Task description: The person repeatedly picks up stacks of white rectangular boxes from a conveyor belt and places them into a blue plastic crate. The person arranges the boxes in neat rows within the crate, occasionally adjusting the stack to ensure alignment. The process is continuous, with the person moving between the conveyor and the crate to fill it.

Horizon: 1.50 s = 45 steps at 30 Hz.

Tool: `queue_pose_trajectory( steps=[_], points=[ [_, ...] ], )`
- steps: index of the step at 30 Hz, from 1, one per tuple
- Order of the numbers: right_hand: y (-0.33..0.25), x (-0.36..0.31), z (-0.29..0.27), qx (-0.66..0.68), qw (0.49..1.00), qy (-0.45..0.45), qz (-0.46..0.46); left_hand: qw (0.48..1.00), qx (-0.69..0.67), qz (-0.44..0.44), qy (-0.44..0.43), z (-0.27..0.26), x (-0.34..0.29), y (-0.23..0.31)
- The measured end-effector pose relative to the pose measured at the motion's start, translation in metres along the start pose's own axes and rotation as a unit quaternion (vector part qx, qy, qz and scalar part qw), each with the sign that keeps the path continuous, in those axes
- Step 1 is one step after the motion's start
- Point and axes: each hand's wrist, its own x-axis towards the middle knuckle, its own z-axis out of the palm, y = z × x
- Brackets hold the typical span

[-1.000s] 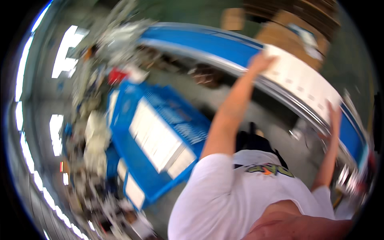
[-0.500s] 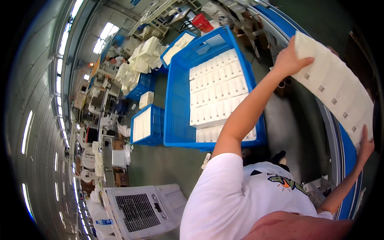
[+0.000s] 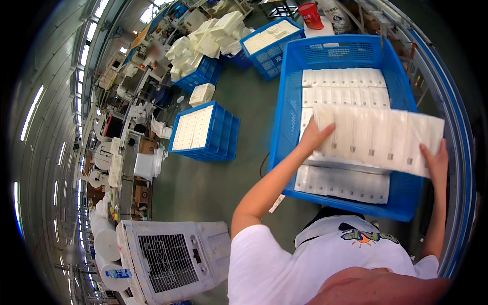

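Note:
Between my two hands is a row of white soft packets, (image 3: 376,134) pressed side by side, each with a small grey square mark. My left hand (image 3: 317,136) grips the row's left end, thumb on the front face. At the other end my right hand (image 3: 436,158) closes on the lower right edge. The row is above a large blue plastic crate (image 3: 288,109) and slightly tilted, its right end lower. Inside the crate lie more rows of the same packets (image 3: 345,77), partly covered by the held row. Whether the held row touches them I cannot tell.
A blue-edged conveyor (image 3: 457,112) runs along the right. Left of the crate stands a smaller blue crate (image 3: 223,134) of packets, with another filled crate (image 3: 274,38) behind. White bundles (image 3: 213,38) are heaped farther back, near a red bucket (image 3: 310,16). An air cooler (image 3: 168,259) stands lower left.
My hands have carried the row of packets left from over the conveyor to above the large crate. The row has turned from steeply slanted to nearly level. My view has turned rightward.

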Motion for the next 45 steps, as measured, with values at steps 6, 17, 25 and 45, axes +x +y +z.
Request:
queue_pose_trajectory(
  steps=[6, 17, 25, 45],
  points=[
    [0.023, -0.016, 0.100, 0.006, 0.992, -0.122, 0.036, 0.968, -0.084, -0.223, -0.084, -0.049, -0.064, -0.091],
    [0.118, -0.025, 0.183, 0.174, 0.902, -0.284, 0.275, 0.860, -0.026, -0.503, -0.088, -0.045, -0.056, -0.134],
    [0.177, -0.031, 0.215, 0.047, 0.907, -0.297, 0.296, 0.818, -0.045, -0.557, -0.141, -0.036, -0.052, -0.218],
    [0.190, -0.010, 0.201, -0.513, 0.706, -0.486, 0.049, 0.722, 0.310, -0.523, -0.332, 0.035, -0.038, -0.212]
  ],
)
